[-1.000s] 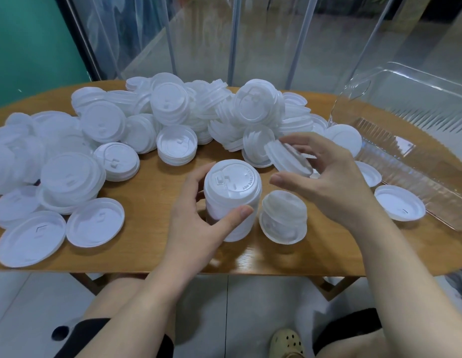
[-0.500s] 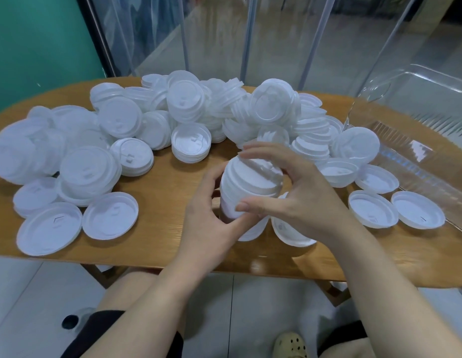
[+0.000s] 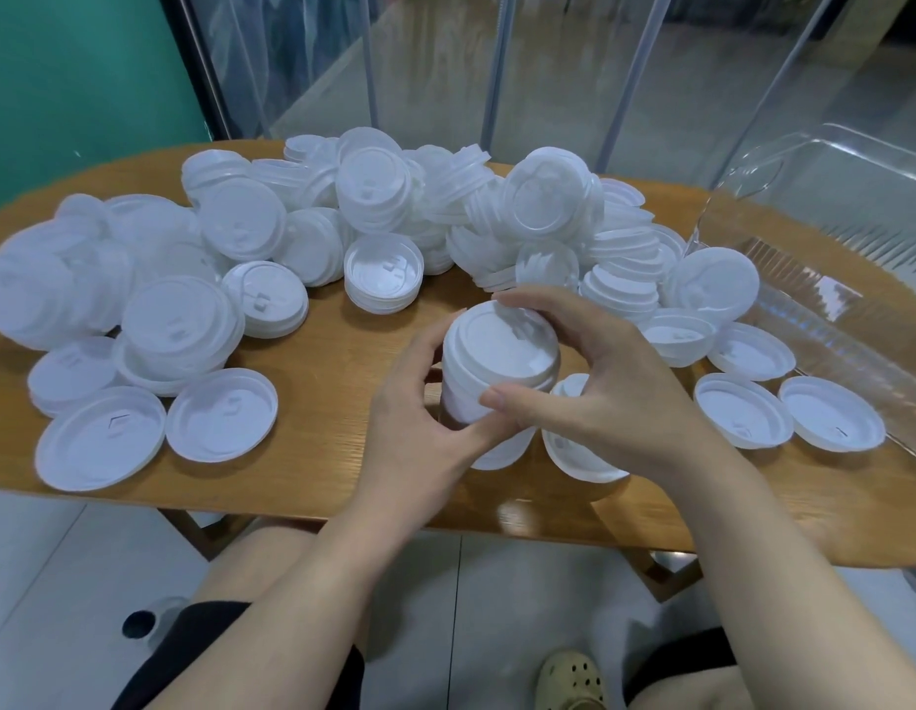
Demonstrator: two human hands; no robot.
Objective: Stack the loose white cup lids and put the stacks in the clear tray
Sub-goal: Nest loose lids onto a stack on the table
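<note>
A tall stack of white cup lids (image 3: 497, 361) stands near the table's front edge. My left hand (image 3: 420, 417) grips its lower side from the left. My right hand (image 3: 594, 386) curls over the stack's top, thumb in front and fingers behind. Loose white lids (image 3: 374, 217) lie heaped across the back and left of the wooden table (image 3: 323, 381). The clear tray (image 3: 850, 279) sits at the right and holds no lids that I can see.
Single upturned lids (image 3: 743, 409) lie between my right hand and the tray. More flat lids (image 3: 102, 443) sit at the front left. A glass wall rises behind the table. My knees and a shoe show below the table edge.
My right hand brought the lids it held onto the top of the stack and now closes over them. The left hand stayed on the stack.
</note>
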